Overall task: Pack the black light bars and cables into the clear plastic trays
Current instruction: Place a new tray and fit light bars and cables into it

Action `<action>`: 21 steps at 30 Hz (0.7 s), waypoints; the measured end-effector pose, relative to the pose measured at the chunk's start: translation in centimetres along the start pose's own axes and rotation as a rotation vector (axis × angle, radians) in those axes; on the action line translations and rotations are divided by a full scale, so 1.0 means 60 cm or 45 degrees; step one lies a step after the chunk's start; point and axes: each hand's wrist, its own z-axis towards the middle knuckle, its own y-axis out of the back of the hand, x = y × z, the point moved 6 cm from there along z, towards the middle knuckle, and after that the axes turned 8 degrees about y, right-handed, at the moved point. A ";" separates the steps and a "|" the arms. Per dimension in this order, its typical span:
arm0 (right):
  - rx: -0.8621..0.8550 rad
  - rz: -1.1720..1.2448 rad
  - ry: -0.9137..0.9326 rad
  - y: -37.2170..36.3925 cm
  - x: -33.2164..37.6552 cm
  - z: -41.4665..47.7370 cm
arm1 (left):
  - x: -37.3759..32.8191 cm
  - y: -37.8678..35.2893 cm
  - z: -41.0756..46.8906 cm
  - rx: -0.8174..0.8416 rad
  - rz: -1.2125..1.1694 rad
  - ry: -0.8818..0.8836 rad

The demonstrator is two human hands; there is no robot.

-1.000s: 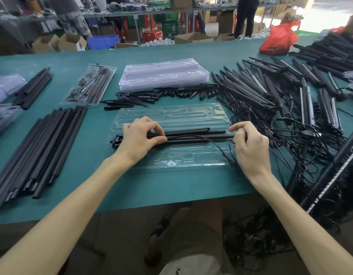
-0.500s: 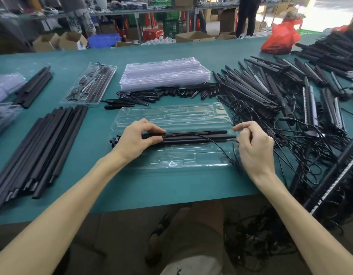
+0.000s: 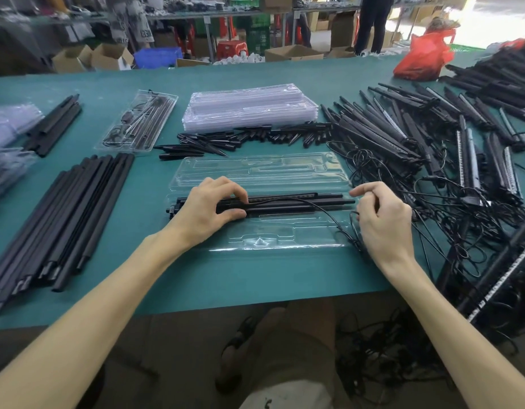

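1 open tray, 1 pkd tray, 1 red bag.

both bare forearms reach forward toward the bars. the left hand lies palm down over the bars' left end and grips them, fingers curled over the far side, thumb on the near side. the right hand sits just off their right end, fingers curled, forefinger pointing at the tip; whether it pinches anything is unclear.

bars in tray ctr, tray stack behind, rods left, bar pile right
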 end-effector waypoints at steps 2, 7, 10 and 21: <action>0.004 0.004 -0.003 0.000 -0.001 0.000 | -0.002 0.001 -0.001 -0.012 0.008 -0.016; 0.009 -0.001 -0.014 -0.001 -0.002 0.000 | -0.012 -0.003 0.000 -0.001 0.147 -0.133; 0.012 -0.002 -0.021 -0.001 -0.003 0.000 | -0.017 -0.002 0.001 -0.016 0.187 -0.155; 0.139 -0.284 0.098 -0.014 0.001 0.003 | -0.030 -0.001 -0.005 0.000 0.310 -0.180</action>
